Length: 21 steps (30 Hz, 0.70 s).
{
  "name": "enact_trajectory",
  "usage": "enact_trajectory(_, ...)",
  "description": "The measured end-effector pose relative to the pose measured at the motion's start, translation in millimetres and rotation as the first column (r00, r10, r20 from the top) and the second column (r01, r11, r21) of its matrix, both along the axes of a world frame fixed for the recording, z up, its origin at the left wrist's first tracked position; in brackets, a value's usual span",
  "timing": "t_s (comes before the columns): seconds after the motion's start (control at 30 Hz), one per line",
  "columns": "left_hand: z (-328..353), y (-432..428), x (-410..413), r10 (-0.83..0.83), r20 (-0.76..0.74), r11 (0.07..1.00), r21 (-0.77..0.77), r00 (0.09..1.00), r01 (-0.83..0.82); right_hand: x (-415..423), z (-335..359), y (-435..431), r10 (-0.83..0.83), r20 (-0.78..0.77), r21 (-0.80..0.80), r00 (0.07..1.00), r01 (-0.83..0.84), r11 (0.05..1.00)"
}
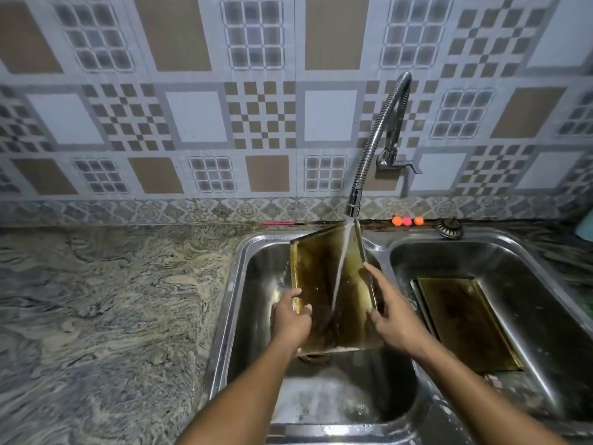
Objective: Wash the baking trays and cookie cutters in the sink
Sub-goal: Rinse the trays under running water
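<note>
1. Left baking tray [317,277]: golden-tinted metal, wet, glossy, dark-stained.
2. Right baking tray [465,319]: same metal, duller.
3. Sink [224,303]: stainless steel, brushed, wet.
4. Tap hose [374,136]: ribbed chrome, shiny.
5. Tabletop [112,300]: polished veined stone.
6. Wall [195,117]: glazed patterned tile.

The flat metal baking tray [314,277] is showing gold with dark brown stains. The stone bench [112,300] is swirling grey and cream. The tiled wall [192,117] is showing brown, white and checked squares.
</note>
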<state>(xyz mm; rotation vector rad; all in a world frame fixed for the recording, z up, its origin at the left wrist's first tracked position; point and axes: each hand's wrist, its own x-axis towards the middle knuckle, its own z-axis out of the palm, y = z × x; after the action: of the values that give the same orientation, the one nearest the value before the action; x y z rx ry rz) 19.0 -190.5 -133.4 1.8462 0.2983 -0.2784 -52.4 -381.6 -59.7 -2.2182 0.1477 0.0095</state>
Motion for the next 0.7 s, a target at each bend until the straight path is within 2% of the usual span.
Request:
enact_trajectory(0.13,14,9,-1,-0.056,0.158,0.991,0.132,0.986,0.035,-7,-19,3,-0.054,-0.025,0.094,0.998,0.056,0.994)
enact_trajectory(0.27,15,16,1,-0.102,0.216,0.972,0.228,0.971,0.051,-7,-29,10,-0.155,-0.031,0.272,0.987,0.157,0.949)
enact_trajectory(0.37,16,19,0,-0.140,0.215,0.954,0.290,0.967,0.074,-1,-26,15,-0.175,0.061,0.316,0.983,0.147,0.937)
enact_trajectory(0.5,14,13,1,-0.159,0.118,0.968,0.213,0.980,0.132,8,-11,22,-0.140,0.291,0.163,0.947,0.095,0.982)
enact_trajectory(0.6,22,-4,6,-0.116,0.055,0.993,-0.026,0.992,0.118,8,3,29,-0.105,0.353,0.034,0.930,0.100,0.994)
enact_trajectory(0.7,40,-21,13,-0.102,0.018,0.983,-0.154,0.995,0.104,5,6,32,-0.082,0.389,-0.030,0.917,0.102,0.994)
